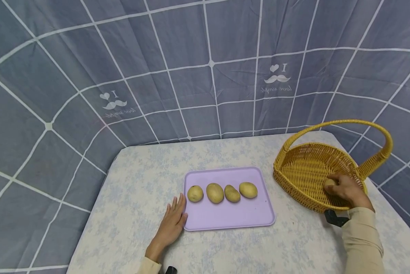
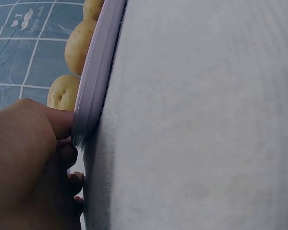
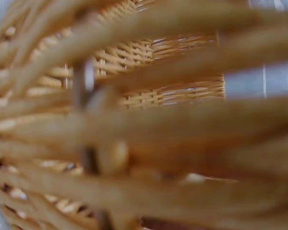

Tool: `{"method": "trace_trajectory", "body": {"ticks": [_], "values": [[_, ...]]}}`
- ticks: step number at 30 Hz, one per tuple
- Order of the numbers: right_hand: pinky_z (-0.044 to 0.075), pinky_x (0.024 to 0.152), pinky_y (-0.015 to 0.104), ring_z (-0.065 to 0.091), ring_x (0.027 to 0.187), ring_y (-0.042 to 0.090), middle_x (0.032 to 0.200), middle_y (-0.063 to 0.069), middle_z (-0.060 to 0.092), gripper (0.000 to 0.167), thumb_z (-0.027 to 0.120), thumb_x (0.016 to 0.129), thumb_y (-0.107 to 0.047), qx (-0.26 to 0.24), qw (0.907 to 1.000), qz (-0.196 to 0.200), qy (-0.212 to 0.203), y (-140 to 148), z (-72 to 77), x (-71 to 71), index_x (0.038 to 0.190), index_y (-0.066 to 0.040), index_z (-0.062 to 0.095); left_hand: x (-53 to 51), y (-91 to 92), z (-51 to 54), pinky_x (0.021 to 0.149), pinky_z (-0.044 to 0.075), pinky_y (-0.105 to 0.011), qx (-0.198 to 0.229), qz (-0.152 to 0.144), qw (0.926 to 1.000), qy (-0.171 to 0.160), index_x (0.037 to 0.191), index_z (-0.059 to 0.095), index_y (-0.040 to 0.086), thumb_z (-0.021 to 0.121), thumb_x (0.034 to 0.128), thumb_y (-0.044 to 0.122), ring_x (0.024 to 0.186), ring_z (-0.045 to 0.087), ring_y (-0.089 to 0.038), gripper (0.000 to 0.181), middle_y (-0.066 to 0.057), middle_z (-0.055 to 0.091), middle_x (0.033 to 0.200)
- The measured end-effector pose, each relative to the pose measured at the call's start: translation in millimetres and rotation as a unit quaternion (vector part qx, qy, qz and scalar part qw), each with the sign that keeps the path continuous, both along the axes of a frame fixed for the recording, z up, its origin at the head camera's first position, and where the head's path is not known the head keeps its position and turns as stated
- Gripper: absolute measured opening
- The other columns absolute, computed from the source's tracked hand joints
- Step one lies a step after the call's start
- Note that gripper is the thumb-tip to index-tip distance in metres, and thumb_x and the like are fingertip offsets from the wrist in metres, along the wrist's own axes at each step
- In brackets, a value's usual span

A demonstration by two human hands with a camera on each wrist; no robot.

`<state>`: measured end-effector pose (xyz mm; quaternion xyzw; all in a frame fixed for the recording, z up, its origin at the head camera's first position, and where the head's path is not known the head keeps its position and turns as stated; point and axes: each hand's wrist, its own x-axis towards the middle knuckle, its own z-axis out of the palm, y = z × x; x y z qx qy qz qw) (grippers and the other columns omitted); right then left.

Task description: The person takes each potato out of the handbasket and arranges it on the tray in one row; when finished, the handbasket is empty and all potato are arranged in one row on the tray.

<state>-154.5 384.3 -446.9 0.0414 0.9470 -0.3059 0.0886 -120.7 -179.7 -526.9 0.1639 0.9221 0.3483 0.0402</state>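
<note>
My right hand (image 1: 345, 188) reaches into the yellow wicker basket (image 1: 304, 179) at the right, its fingers curled round a potato (image 1: 329, 183) near the basket's right side. In the right wrist view, blurred wicker strands (image 3: 182, 120) hide most of that hand and the potato. A lilac tray (image 1: 225, 219) lies in the middle of the table, with several potatoes (image 1: 215, 193) in a row along its back half. At the tray's left edge my left hand (image 1: 172, 222) rests with fingers extended. The left wrist view shows its thumb (image 2: 62, 123) touching the tray rim (image 2: 89, 91).
The basket's tall arched handle (image 1: 342, 121) rises above its opening. A pale floral cloth (image 1: 139, 175) covers the table. Behind and beside it hangs a grey-blue curtain (image 1: 232, 87) with white lines.
</note>
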Motion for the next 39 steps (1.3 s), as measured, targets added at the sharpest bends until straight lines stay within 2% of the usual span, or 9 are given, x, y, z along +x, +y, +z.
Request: {"method": "trace_trajectory", "body": {"ticks": [4, 7, 11, 15, 20, 22, 25, 30, 39], "values": [[0.045, 0.062, 0.028, 0.055, 0.085, 0.028, 0.109, 0.036, 0.056, 0.058, 0.059, 0.096, -0.021, -0.024, 0.9988, -0.025, 0.035, -8.9, 6.1, 4.3, 0.133, 0.02, 0.04, -0.2, 1.2, 1.0, 0.114, 0.004, -0.06, 0.002, -0.003, 0.9999, 0.01, 0.148, 0.024, -0.004, 0.041, 0.1033, 0.02, 0.145, 0.01, -0.042, 0.054, -0.018, 0.018, 0.157], [0.047, 0.063, 0.021, 0.056, 0.091, 0.01, 0.121, 0.033, 0.053, 0.057, 0.057, 0.098, -0.026, -0.067, 0.9936, -0.032, 0.085, -22.6, 18.5, 10.0, 0.138, 0.012, 0.04, -0.5, 1.7, 2.1, 0.114, 0.004, -0.061, 0.0, -0.004, 0.9999, 0.014, 0.148, 0.024, -0.005, 0.041, 0.1034, 0.02, 0.144, 0.01, -0.043, 0.054, -0.019, 0.018, 0.157], [0.048, 0.067, 0.011, 0.052, 0.092, -0.014, 0.122, 0.001, 0.058, 0.051, 0.061, 0.095, -0.018, -0.146, 0.9752, -0.007, 0.167, -54.6, 38.4, 17.8, 0.139, 0.003, 0.046, -0.7, 1.4, 4.6, 0.114, 0.003, -0.061, 0.001, -0.004, 0.9999, 0.01, 0.148, 0.024, -0.006, 0.041, 0.1034, 0.02, 0.144, 0.009, -0.043, 0.054, -0.019, 0.017, 0.157], [0.049, 0.076, 0.01, 0.056, 0.102, -0.01, 0.119, -0.019, 0.057, 0.047, 0.064, 0.092, -0.008, -0.217, 0.9529, 0.045, 0.207, -98.4, 44.3, 19.5, 0.137, 0.0, 0.05, -1.4, 0.7, 5.4, 0.114, 0.003, -0.06, -0.001, -0.003, 1.0, 0.008, 0.148, 0.023, -0.005, 0.041, 0.1035, 0.02, 0.145, 0.009, -0.042, 0.054, -0.019, 0.017, 0.157], [0.049, 0.082, 0.011, 0.059, 0.111, 0.005, 0.133, 0.017, 0.056, 0.047, 0.062, 0.093, -0.007, -0.274, 0.9413, 0.075, 0.182, -146.4, 18.9, 10.3, 0.137, 0.004, 0.049, -2.0, 0.9, 3.4, 0.114, 0.003, -0.06, -0.001, -0.004, 0.9999, 0.01, 0.148, 0.024, -0.005, 0.041, 0.1034, 0.02, 0.145, 0.009, -0.042, 0.054, -0.019, 0.017, 0.157], [0.049, 0.084, 0.012, 0.059, 0.115, 0.021, 0.135, 0.029, 0.049, 0.048, 0.061, 0.093, -0.007, -0.277, 0.9429, 0.08, 0.166, -159.9, 4.1, 6.1, 0.137, 0.006, 0.047, -1.4, 1.2, 2.9, 0.114, 0.004, -0.06, 0.001, -0.005, 0.9999, 0.011, 0.148, 0.025, -0.006, 0.041, 0.1031, 0.019, 0.144, 0.01, -0.042, 0.054, -0.019, 0.018, 0.157], [0.051, 0.091, 0.022, 0.052, 0.121, 0.041, 0.137, 0.032, 0.046, 0.048, 0.061, 0.092, -0.005, -0.248, 0.9531, 0.077, 0.156, -173.3, -14.7, 1.9, 0.136, 0.006, 0.047, -0.3, 1.5, 2.6, 0.114, 0.004, -0.06, 0.002, -0.006, 0.9999, 0.009, 0.148, 0.025, -0.006, 0.041, 0.1031, 0.019, 0.144, 0.01, -0.042, 0.054, -0.019, 0.018, 0.157], [0.047, 0.096, 0.044, 0.049, 0.124, 0.045, 0.137, 0.03, 0.047, 0.048, 0.062, 0.09, 0.0, -0.188, 0.9676, 0.065, 0.156, -181.3, -34.2, -2.8, 0.136, 0.006, 0.048, 0.5, 2.2, 2.9, 0.114, 0.004, -0.059, 0.001, -0.005, 1.0, 0.004, 0.148, 0.024, -0.005, 0.04, 0.1035, 0.02, 0.145, 0.009, -0.041, 0.054, -0.019, 0.017, 0.157], [0.042, 0.1, 0.055, 0.051, 0.12, 0.046, 0.135, 0.033, 0.048, 0.047, 0.06, 0.091, 0.001, -0.156, 0.9746, 0.069, 0.144, -180.1, -46.2, -6.7, 0.135, 0.007, 0.048, 0.4, 2.0, 3.9, 0.113, 0.004, -0.061, 0.003, -0.004, 0.9999, 0.011, 0.147, 0.025, -0.006, 0.041, 0.1032, 0.02, 0.144, 0.011, -0.044, 0.054, -0.02, 0.019, 0.156]]}}
